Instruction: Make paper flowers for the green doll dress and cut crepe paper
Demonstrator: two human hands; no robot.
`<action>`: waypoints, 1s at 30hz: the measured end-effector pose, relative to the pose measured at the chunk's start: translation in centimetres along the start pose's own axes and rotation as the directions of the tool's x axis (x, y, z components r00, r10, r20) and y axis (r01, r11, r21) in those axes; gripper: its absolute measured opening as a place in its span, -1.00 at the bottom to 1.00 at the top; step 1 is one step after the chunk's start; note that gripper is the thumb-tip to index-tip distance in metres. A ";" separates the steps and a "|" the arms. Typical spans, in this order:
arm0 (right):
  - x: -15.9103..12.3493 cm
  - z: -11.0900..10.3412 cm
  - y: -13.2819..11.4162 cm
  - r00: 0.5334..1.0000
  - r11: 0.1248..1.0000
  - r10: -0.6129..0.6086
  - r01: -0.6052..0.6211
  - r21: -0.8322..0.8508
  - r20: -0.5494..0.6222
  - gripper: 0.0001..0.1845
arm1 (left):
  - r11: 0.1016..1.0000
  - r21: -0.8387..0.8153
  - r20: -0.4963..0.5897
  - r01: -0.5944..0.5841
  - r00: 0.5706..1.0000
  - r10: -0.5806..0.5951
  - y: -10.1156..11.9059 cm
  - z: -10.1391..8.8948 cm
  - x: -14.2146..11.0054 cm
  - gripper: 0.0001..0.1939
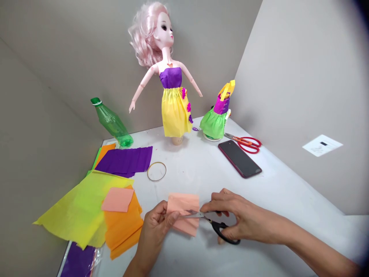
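My left hand [157, 227] pinches a folded piece of peach crepe paper [184, 213] just above the white table [288, 192], near its front. My right hand [230, 215] is closed on black-handled scissors [215, 223], whose blades reach left into the paper's middle. Behind them stands a pink-haired doll [170, 77] in a purple and yellow paper dress. To its right stands a smaller green and purple paper dress [216, 119] on a small stand.
Sheets of yellow [77, 207], orange [123, 227], purple [127, 159] and peach paper lie at the left. A green plastic bottle [112, 123] leans in the back corner. A ring [156, 171], a phone [239, 157] and red scissors [246, 143] lie on the table.
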State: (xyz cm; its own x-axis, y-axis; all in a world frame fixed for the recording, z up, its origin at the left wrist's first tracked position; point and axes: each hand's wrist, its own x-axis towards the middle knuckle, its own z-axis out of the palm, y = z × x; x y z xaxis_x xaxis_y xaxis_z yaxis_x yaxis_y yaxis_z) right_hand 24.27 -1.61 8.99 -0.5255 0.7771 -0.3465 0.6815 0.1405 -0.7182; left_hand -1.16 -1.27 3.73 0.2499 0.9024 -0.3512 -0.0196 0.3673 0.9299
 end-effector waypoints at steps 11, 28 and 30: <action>-1.8 -1.0 0.5 0.994 0.993 0.066 -0.074 -0.092 -0.084 -0.46 | 0.996 0.061 -0.085 0.068 0.994 -0.063 -0.5 -0.8 0.5 -0.62; -4.3 -6.0 7.9 0.874 0.868 0.093 -0.306 -0.391 -0.478 -0.69 | 0.994 0.103 -0.124 0.036 0.992 -0.023 -0.6 0.0 0.3 -0.59; -2.7 -8.6 8.2 0.791 0.780 0.198 -0.485 -0.395 -0.579 -0.71 | 0.995 0.099 -0.148 0.014 0.989 0.001 -0.5 0.4 0.2 -0.60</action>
State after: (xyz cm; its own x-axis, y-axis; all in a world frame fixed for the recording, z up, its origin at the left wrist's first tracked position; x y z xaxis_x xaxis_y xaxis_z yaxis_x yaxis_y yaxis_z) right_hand 35.72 2.72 9.23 0.0144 0.9977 -0.0664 0.9878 -0.0245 -0.1538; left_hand -0.76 -1.41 3.21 0.1038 0.9261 -0.3627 0.0800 0.3557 0.9312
